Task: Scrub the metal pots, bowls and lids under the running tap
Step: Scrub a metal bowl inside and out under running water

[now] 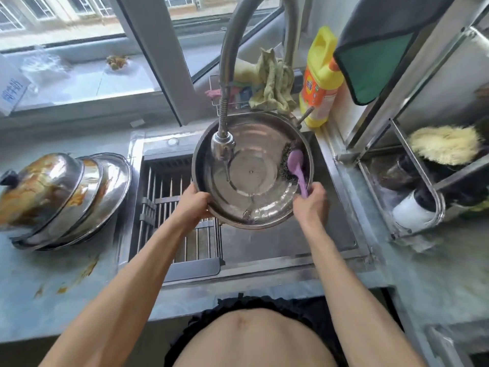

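A large shiny metal bowl (262, 139) is tilted towards me over the sink (333, 229). My left hand (194, 205) grips its near left rim. My right hand (311, 201) holds the purple handle of a steel-wool scrubbing brush (295, 161), whose dark wire head lies against the bowl's inner right wall. The tap head (223, 147) hangs inside the bowl on its left side, and a thin stream of water runs onto the bowl's bottom. Several stacked metal lids (66, 194), smeared with orange-brown residue, lie on the counter to the left.
A slatted drain rack (172, 221) spans the sink's left half. Behind the bowl are a rag (272, 80) and a yellow detergent bottle (321, 78). A metal shelf rack (412, 181) with a pale scouring pad and bottles stands on the right. The left counter has food stains.
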Available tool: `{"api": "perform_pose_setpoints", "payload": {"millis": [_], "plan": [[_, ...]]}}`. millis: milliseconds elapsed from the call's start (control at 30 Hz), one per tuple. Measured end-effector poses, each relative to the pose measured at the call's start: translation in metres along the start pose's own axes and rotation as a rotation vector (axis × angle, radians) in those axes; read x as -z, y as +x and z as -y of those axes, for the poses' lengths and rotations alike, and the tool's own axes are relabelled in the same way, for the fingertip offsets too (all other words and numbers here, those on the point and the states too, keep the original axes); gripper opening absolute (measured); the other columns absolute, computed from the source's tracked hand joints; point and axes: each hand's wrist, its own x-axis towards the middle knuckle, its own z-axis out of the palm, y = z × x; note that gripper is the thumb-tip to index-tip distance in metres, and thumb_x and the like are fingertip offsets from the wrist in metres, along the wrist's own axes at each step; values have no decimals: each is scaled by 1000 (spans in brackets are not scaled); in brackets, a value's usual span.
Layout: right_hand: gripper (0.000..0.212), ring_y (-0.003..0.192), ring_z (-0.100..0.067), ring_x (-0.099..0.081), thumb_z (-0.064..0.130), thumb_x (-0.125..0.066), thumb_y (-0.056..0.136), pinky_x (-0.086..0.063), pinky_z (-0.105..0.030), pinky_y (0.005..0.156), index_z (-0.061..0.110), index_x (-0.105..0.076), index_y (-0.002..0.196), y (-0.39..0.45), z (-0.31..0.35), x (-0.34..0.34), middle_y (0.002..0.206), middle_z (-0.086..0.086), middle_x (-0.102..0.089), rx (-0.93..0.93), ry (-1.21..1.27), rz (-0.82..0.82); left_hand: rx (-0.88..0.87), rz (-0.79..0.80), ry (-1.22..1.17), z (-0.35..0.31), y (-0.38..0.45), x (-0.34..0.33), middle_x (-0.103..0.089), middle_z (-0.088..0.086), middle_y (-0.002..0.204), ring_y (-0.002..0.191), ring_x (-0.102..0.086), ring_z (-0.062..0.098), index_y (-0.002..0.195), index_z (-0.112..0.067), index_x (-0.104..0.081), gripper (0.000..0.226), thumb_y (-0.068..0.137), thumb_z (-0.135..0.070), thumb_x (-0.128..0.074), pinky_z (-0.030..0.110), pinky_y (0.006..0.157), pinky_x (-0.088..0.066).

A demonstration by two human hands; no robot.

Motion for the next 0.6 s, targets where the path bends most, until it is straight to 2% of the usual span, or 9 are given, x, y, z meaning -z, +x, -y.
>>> {"api": "perform_pose_setpoints", "payload": {"millis": [67,100,167,200,267,333,433,533,600], "plan": [[12,64,-26,-59,15,-64,90,-46,-33,52,11,-54,87,4,7,23,75,-4,-61,112,-66,-49,69,26,-87,4,3,-12,-66,20,86,64,-68,28,117,1,-52,38,85,19,-43,51,67,-61],[13,66,-29,-59,19,-65,89,-47,-35,54,11,-54,87,4,12,35,76,-6,-61,173,-102,-72,95,46,-118,5,3,-19,-65,20,80,62,-67,29,114,3,-52,36,84,19,-42,51,66,-60],[15,73,-34,-56,25,-63,86,-46,-36,57,13,-55,91,3,23,58,80,-9,-62,294,-195,-109,150,100,-174,8,1,-31,-68,16,72,59,-69,26,104,5,-55,27,85,19,-40,42,56,-60],[16,73,-33,-53,27,-62,86,-42,-36,58,15,-55,94,2,29,66,81,-8,-61,346,-256,-114,186,121,-217,10,1,-37,-71,16,75,62,-71,25,101,6,-57,26,87,18,-38,41,56,-62],[13,70,-30,-44,27,-58,89,-33,-34,60,16,-54,94,1,39,79,78,-5,-52,393,-389,-111,252,145,-271,13,-4,-46,-72,16,76,68,-70,25,94,5,-58,25,88,15,-36,42,66,-65],[13,71,-30,-41,27,-55,90,-31,-34,61,15,-52,92,2,42,86,78,-7,-49,368,-483,-91,273,159,-266,14,-11,-50,-69,11,66,62,-67,22,85,0,-57,24,88,13,-37,40,68,-63],[19,75,-31,-44,29,-55,89,-34,-33,64,12,-55,96,5,39,84,83,-9,-49,259,-553,-7,230,137,-240,8,-17,-43,-62,9,67,62,-63,20,75,-5,-56,25,87,10,-41,47,74,-61],[18,71,-30,-49,28,-54,92,-37,-31,62,10,-55,93,7,28,71,75,-8,-53,109,-514,165,201,55,-213,-10,-18,-26,-56,12,74,65,-57,21,84,-8,-55,14,91,2,-48,47,61,-63],[21,56,-23,-56,24,-51,91,-37,-27,52,4,-56,91,8,17,58,68,-9,-67,1,-404,295,164,27,-94,-24,-19,-11,-59,15,81,66,-63,26,91,-7,-58,3,93,-7,-56,42,53,-63]]}}
